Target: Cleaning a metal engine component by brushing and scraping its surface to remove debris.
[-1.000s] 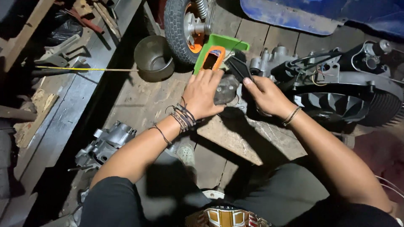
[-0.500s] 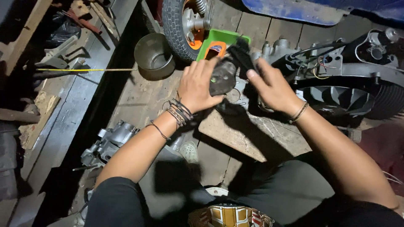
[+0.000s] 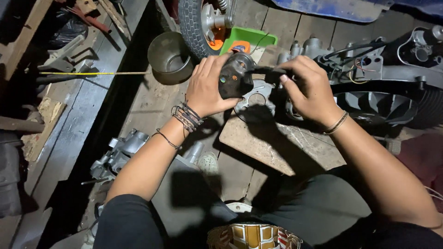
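My left hand (image 3: pixel 207 87) grips a dark, greasy engine part (image 3: pixel 234 76) and holds it up over a wooden board (image 3: pixel 277 143). My right hand (image 3: pixel 310 90) pinches a black piece sticking out of that part's right side. Below the hands a round metal plate (image 3: pixel 258 99) with a centre hole lies on the board. Several cord bracelets circle my left wrist, and a thin band circles the right one.
A scooter engine with a black finned fan cover (image 3: pixel 374 106) lies at right. A small wheel (image 3: pixel 198 18), a green tray (image 3: pixel 249 39) and a metal bowl (image 3: pixel 168 57) sit ahead. A grey engine casing (image 3: pixel 117 154) lies lower left; tools lie on the planks at far left.
Both hands have lifted the dark part up and closer together. My right hand moved from resting on the engine side to pinching the part's right end.
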